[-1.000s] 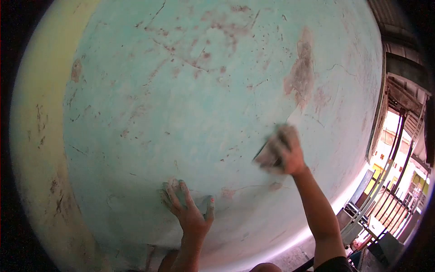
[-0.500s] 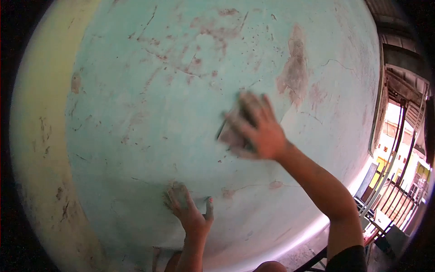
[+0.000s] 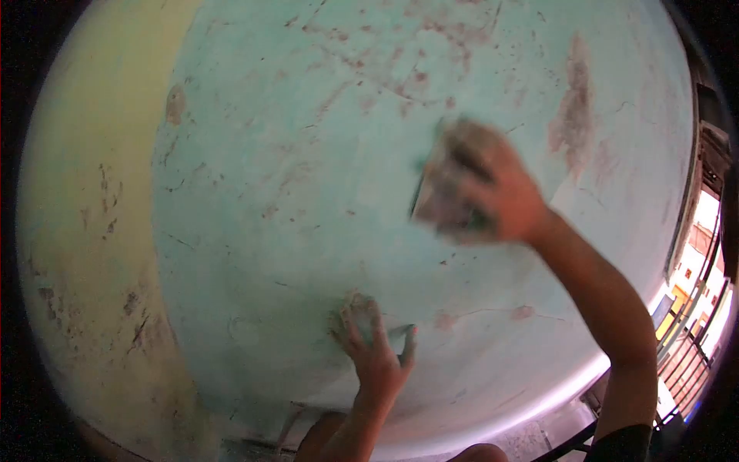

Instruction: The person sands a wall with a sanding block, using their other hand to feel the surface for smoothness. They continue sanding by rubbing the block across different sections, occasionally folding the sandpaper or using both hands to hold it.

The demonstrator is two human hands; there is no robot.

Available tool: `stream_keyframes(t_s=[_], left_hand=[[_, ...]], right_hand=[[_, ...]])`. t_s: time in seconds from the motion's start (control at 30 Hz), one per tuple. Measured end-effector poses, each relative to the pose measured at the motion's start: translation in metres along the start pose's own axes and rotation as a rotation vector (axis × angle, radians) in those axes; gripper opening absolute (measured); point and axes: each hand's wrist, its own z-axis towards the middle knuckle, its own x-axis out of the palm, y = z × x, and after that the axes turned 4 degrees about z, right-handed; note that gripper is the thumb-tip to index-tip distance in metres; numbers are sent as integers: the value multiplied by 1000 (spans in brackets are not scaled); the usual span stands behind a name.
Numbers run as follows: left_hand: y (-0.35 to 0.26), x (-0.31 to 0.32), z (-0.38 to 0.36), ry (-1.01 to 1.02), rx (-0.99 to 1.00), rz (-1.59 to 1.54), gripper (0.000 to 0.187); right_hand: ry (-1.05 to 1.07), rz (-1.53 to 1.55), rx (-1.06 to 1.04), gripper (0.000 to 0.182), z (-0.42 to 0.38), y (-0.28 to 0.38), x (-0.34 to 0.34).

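Observation:
In front of me is a pale green wall (image 3: 254, 254) with scrapes, cracks and worn brown patches. My right hand (image 3: 500, 189) is pressed to its middle part, blurred by motion, its fingers over a flat grey-brown piece that looks like sandpaper (image 3: 440, 192). One dark edge of this piece shows to the left of the fingers. Lower down, my left hand (image 3: 377, 346) rests against the wall with spread, dusty fingers and holds nothing.
A yellow painted band (image 3: 100, 154) runs down the wall's left side. To the far right, metal bars (image 3: 689, 350) stand before a bright outdoor area. My knee (image 3: 481, 453) shows at the bottom edge.
My view has turned, so the wall sits farther right. Against the wall, my right hand has slid slightly up and left with the sandpaper. My left hand stays in about the same place.

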Motion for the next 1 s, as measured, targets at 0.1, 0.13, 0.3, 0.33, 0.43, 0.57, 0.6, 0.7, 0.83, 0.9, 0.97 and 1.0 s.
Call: stream_keyframes(t_s=[0.1,0.13,0.3,0.33,0.43,0.57,0.6,0.7,0.83,0.9,0.97,1.0], left_hand=[[-6,0,1,23,-40,-16,93],[-7,0,3,-11,-26,-32,93],[-2,0,0,-26,-55,-7,92],[4,-11,-6,-49,-23,-38,92],[3,-18,-5,-68,17,-77,93],[-5,-12,-4,-29,-30,-63,93],[-3,-11,-5,-71,-21,-57,92],[1,-12,-6,-41,-20,-47,95],[5,-9,-9,-13,-14,-53,94],[8,-8,-9,-92,22,-1,92],[7,-11,-7,-70,23,-23,91],[8,-12,-7,-57,5,-15,90]], right_hand=[[-299,-152,373,79,22,-22,-7],[-301,-154,336,78,25,-18,-6],[18,-89,-165,84,20,21,12],[2,-53,-127,84,27,32,6],[-275,-104,305,85,29,10,-2],[-272,-211,269,82,18,16,8],[-154,-164,110,79,13,37,19],[54,94,-281,87,5,70,22],[-325,-45,279,94,2,23,0],[-237,-80,280,88,-23,34,6],[48,-55,-68,83,-59,65,25],[64,-4,-180,83,-76,68,32]])
